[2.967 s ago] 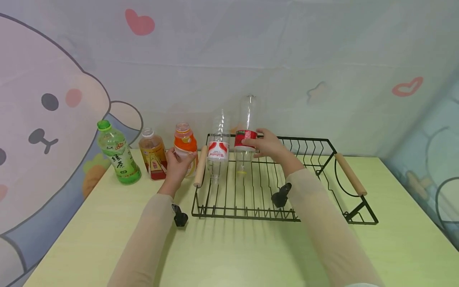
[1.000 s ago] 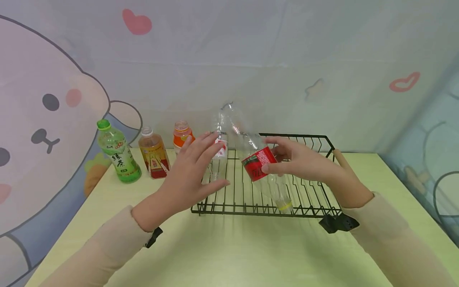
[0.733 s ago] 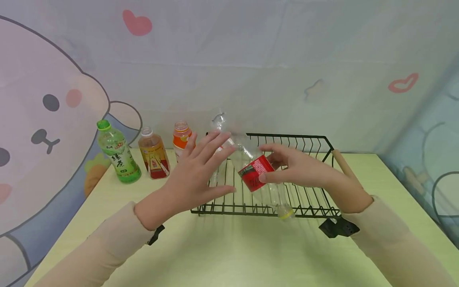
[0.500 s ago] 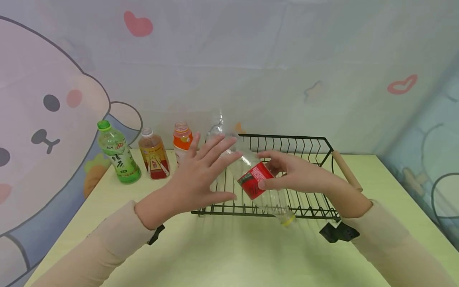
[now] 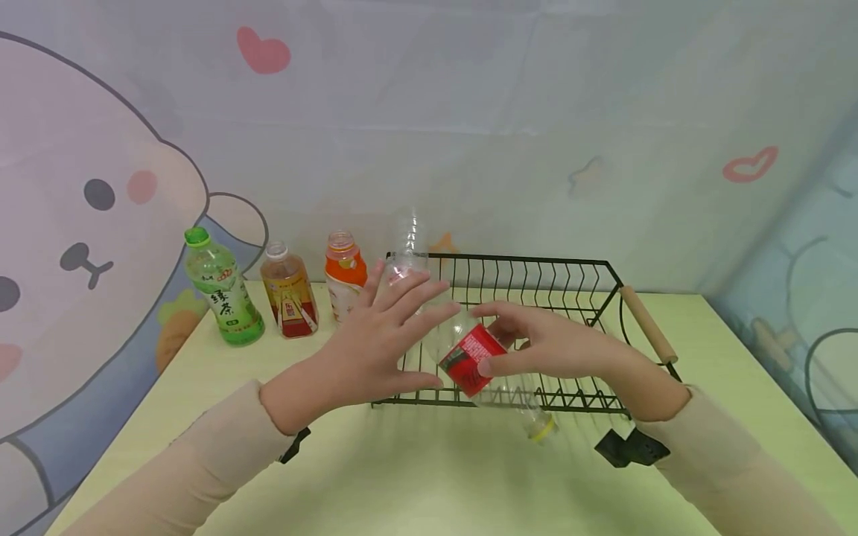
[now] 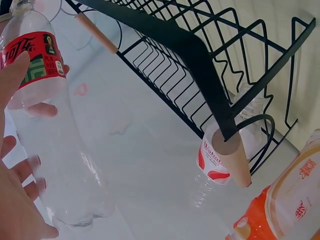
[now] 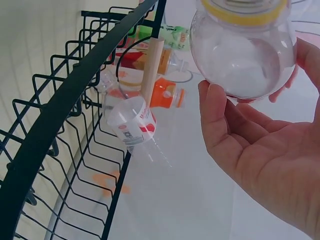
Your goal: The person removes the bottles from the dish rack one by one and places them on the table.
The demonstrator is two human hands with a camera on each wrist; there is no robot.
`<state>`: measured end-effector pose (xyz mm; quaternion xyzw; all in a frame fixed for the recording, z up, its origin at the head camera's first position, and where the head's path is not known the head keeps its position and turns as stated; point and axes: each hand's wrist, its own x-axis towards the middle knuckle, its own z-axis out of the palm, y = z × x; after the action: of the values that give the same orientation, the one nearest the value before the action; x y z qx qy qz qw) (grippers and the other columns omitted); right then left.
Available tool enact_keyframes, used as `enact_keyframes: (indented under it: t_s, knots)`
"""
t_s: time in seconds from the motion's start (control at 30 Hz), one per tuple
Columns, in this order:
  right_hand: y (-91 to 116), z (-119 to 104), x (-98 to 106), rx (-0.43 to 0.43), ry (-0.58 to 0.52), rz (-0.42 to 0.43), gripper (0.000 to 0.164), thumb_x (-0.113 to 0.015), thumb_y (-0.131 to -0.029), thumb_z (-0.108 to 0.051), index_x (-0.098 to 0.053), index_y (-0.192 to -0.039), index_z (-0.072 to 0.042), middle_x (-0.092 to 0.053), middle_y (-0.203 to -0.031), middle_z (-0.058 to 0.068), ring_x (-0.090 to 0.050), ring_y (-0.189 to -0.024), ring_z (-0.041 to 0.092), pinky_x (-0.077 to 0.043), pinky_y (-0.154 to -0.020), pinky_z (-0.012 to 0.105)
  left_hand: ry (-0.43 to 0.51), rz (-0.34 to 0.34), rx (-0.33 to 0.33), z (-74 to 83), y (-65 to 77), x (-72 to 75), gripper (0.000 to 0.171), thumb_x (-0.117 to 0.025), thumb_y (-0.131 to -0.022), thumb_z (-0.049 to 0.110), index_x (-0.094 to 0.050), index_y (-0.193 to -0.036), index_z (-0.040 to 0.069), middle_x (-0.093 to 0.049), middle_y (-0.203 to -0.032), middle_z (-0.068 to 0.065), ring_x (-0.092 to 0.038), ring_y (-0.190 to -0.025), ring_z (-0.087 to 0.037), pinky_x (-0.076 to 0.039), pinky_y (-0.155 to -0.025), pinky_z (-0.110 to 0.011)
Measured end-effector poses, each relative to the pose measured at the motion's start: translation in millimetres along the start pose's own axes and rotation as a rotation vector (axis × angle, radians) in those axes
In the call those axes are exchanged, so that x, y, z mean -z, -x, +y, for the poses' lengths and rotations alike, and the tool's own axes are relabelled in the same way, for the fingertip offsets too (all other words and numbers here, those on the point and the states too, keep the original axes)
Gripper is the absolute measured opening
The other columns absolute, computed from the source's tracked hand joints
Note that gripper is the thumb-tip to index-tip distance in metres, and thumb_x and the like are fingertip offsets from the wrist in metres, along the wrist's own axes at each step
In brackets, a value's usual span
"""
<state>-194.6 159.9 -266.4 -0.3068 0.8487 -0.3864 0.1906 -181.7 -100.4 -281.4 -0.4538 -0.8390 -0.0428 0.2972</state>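
Note:
My right hand (image 5: 553, 342) grips a clear plastic bottle (image 5: 472, 359) by its red label. The bottle hangs tilted in front of the rack, its yellow-ringed neck low at the right. My left hand (image 5: 365, 350) has its fingers spread beside the bottle's base. In the left wrist view the left hand (image 6: 10, 200) lies along the bottle, its thumb overlapping the label. The right wrist view shows the right hand (image 7: 270, 145) behind the bottle's (image 7: 240, 55) neck end. Another clear bottle (image 6: 212, 160), labelled red and white, stands neck down in the black wire rack (image 5: 536, 259), partly hidden by my left fingers.
Left of the rack stand an orange-labelled bottle (image 5: 343, 275), an amber tea bottle (image 5: 290, 298) and a green tea bottle (image 5: 224, 290). The rack has a wooden handle (image 5: 646, 324) at its right end. A cloth backdrop (image 5: 469, 149) rises behind the table (image 5: 174, 394).
The red-labelled bottle has left its upside-down place in the rack, tilted, and come forward and lower. My left hand has let go of the orange-labelled bottle and spread beside it.

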Motion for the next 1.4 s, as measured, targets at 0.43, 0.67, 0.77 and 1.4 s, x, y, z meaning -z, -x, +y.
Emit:
enact_keyframes:
  t_s: [0.43,0.67,0.77,1.4]
  knots:
    - [1.1,0.6,-6.6,-0.017,0.021,-0.054,0.067,-0.068,-0.087,-0.030,-0.038,-0.143,-0.007,-0.063,-0.115,0.004,-0.059,-0.103,0.021,-0.051,-0.082,0.037,0.022,-0.008,0.033,0.7,4.8,-6.0,0.080,-0.080,-0.067,0.058,-0.052,-0.133,0.021,-0.052,-0.131,-0.004,-0.039,-0.128,-0.024,-0.009,-0.111,-0.065]
    - [0.3,0.2,-8.3,-0.011,0.017,-0.073,0.064,-0.068,-0.088,-0.029,-0.039,-0.142,-0.009,-0.062,-0.114,0.004,-0.059,-0.103,0.021,-0.051,-0.082,0.038,0.049,-0.022,0.042,1.3,6.8,-7.9,0.076,-0.079,-0.069,0.057,-0.053,-0.131,0.022,-0.053,-0.127,-0.004,-0.039,-0.125,-0.022,-0.009,-0.111,-0.065]
    - [-0.5,0.2,-8.2,-0.010,0.029,-0.079,0.064,-0.067,-0.088,-0.030,-0.040,-0.142,-0.008,-0.062,-0.115,0.003,-0.058,-0.104,0.021,-0.051,-0.082,0.038,0.043,-0.017,0.032,0.9,7.6,-9.1,0.074,-0.079,-0.070,0.058,-0.055,-0.129,0.021,-0.054,-0.127,-0.004,-0.040,-0.124,-0.022,-0.008,-0.112,-0.064]
    - [-18.2,-12.3,-4.7,0.031,0.094,-0.086,0.060,-0.066,-0.089,-0.035,-0.044,-0.140,-0.014,-0.064,-0.112,-0.001,-0.059,-0.104,0.018,-0.051,-0.081,0.037,0.044,-0.032,0.106,-6.0,19.9,-6.8,0.074,-0.080,-0.071,0.052,-0.054,-0.132,0.018,-0.057,-0.129,-0.002,-0.044,-0.125,-0.025,-0.017,-0.106,-0.068]
